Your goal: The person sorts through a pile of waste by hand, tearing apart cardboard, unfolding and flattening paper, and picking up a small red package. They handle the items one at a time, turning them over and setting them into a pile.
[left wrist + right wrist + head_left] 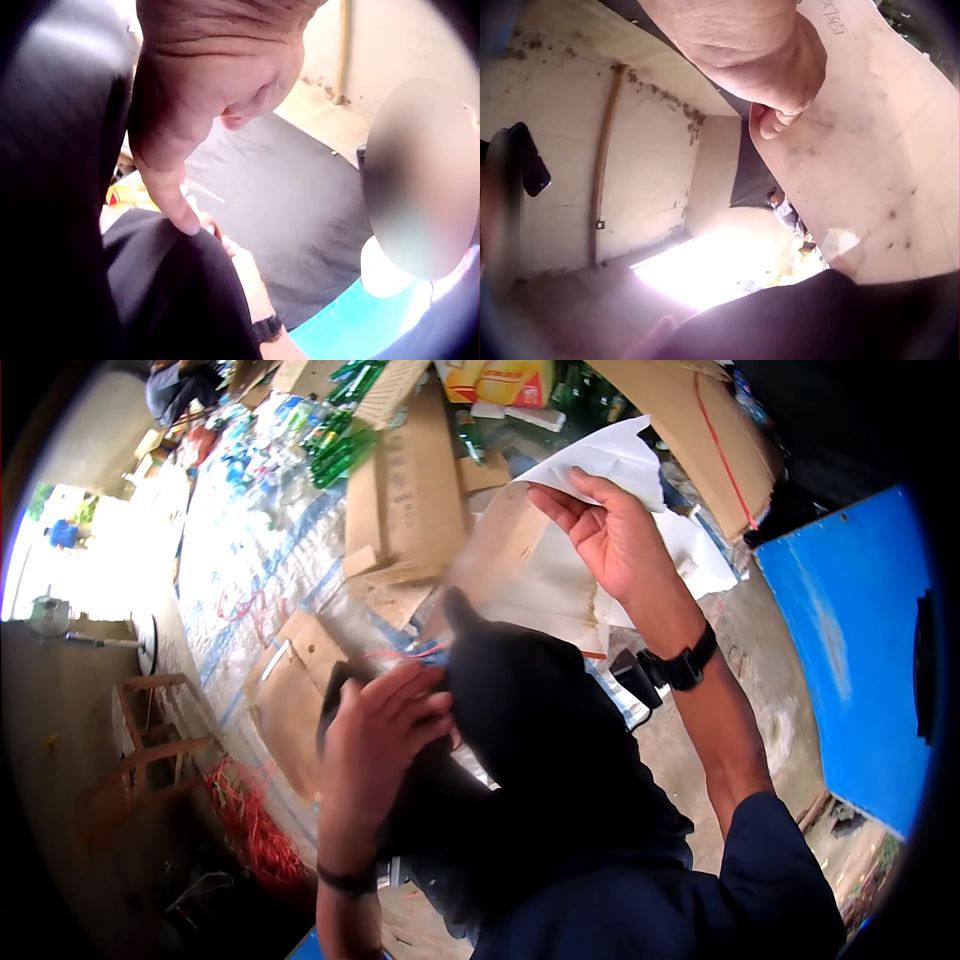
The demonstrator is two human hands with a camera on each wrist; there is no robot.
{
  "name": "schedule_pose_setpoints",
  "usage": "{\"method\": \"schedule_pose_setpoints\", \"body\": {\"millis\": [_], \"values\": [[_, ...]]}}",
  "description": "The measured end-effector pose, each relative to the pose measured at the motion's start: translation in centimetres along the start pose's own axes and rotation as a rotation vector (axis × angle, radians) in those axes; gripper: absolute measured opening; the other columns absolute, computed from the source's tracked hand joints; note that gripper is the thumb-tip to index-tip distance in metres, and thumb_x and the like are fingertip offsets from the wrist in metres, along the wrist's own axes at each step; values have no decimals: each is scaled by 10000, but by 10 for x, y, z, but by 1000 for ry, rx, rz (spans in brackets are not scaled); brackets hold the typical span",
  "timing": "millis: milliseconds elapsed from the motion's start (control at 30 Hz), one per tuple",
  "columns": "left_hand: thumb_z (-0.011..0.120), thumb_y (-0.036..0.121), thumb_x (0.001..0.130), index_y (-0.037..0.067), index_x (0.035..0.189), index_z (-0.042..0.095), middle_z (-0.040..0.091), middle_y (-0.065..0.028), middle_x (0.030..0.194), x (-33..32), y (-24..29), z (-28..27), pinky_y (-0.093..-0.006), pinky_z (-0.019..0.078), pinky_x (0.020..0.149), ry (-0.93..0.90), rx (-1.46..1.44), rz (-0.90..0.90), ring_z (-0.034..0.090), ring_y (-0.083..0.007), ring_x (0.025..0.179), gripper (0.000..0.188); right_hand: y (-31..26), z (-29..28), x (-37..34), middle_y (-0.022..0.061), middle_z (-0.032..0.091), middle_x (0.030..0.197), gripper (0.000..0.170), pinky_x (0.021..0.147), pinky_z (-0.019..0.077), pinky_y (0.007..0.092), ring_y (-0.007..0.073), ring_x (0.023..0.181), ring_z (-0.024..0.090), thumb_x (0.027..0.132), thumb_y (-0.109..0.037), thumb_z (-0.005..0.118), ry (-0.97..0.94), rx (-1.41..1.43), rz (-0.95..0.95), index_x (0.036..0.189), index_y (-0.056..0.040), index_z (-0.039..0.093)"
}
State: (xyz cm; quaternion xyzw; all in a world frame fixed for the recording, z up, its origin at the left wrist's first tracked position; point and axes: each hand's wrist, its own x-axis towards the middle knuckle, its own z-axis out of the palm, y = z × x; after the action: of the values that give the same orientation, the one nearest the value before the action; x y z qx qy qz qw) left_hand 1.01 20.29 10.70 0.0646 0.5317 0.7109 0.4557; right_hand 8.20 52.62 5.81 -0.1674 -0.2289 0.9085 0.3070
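Observation:
My right hand (625, 545) pinches the edge of a large pale sheet (545, 560), its white side folded over at the top. In the right wrist view the fingers of the right hand (757, 67) curl round the rim of the stained sheet (877, 150), which has writing near its top. My left hand (385, 735), slightly blurred, is beside the dark-clothed knee (530, 700) with fingers loosely bent. Seen from the left wrist, the left hand (202, 97) has a finger touching the dark cloth (180, 277) and holds nothing visible.
Flattened cardboard (415, 490) lies ahead, with green bottles (340, 455) and clear plastic bottles beyond. Red string (255, 825) and a wooden frame (150, 730) are at the left. A blue panel (850, 650) stands at the right. Another person (185, 390) is at the far left.

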Motion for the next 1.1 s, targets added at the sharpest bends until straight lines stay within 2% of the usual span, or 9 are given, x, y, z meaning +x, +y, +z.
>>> {"method": "schedule_pose_setpoints", "body": {"millis": [33,167,333,467,600,733,800,967,1100], "values": [[353,529,1059,-83,1416,434,509,-259,1425,11,-1,-3,-434,487,1030,-97,-126,-68,582,-314,1215,713,3,14,-5,171,630,1114,214,991,580,452,355,1056,671,941,8,610,-52,-7,-10,1122,96,539],[341,550,1057,-102,1398,438,509,-251,1427,43,-3,1,-424,475,1047,-73,-331,-138,567,-314,1237,743,8,63,-26,141,629,1146,268,1018,564,473,292,1090,658,939,23,610,-115,-48,-6,1196,58,544],[367,586,1036,-100,1314,500,547,-262,1376,58,-11,0,-441,474,1051,-118,-545,-60,584,-347,1203,752,21,91,-46,128,644,1183,333,995,569,480,288,1108,656,940,-7,629,-187,-114,-8,1262,37,556],[430,517,1041,-95,1284,503,593,-236,1278,68,-14,6,-463,470,1061,-7,-647,-56,585,-363,1193,663,24,102,-68,139,658,1189,363,986,572,457,282,1092,673,956,-55,621,-145,-243,74,1298,45,554],[445,289,1050,-81,1297,496,596,-194,1308,72,-6,7,-437,453,1093,62,-569,116,590,-293,1213,447,30,97,-83,156,650,1187,419,904,610,424,277,1054,688,969,-118,631,-161,-407,96,1325,67,510],[423,221,1041,-69,1290,517,599,-181,1320,73,5,-5,-416,448,1096,101,-568,253,589,-277,1222,393,32,94,-86,154,646,1190,426,888,618,421,279,1049,690,971,-126,632,-174,-478,89,1335,55,504],[367,126,1020,-123,1284,476,604,-216,1272,70,13,-16,-427,539,983,204,-564,278,630,-296,1155,378,33,90,-86,152,661,1154,421,857,624,411,276,1028,695,964,-124,641,-157,-511,132,1328,48,516],[361,114,1017,-157,1296,456,596,-239,1266,57,36,-43,-449,544,986,255,-526,444,643,-335,1132,401,45,80,-73,141,687,1085,390,795,615,376,247,964,698,943,-133,654,-222,-658,176,1283,32,561],[375,69,997,-89,1270,490,593,-184,1251,43,49,-69,-437,515,1018,410,-468,396,611,-307,1186,336,56,85,-64,116,696,1032,369,788,580,343,208,906,687,940,-202,656,-306,-795,248,1241,5,598]]}}
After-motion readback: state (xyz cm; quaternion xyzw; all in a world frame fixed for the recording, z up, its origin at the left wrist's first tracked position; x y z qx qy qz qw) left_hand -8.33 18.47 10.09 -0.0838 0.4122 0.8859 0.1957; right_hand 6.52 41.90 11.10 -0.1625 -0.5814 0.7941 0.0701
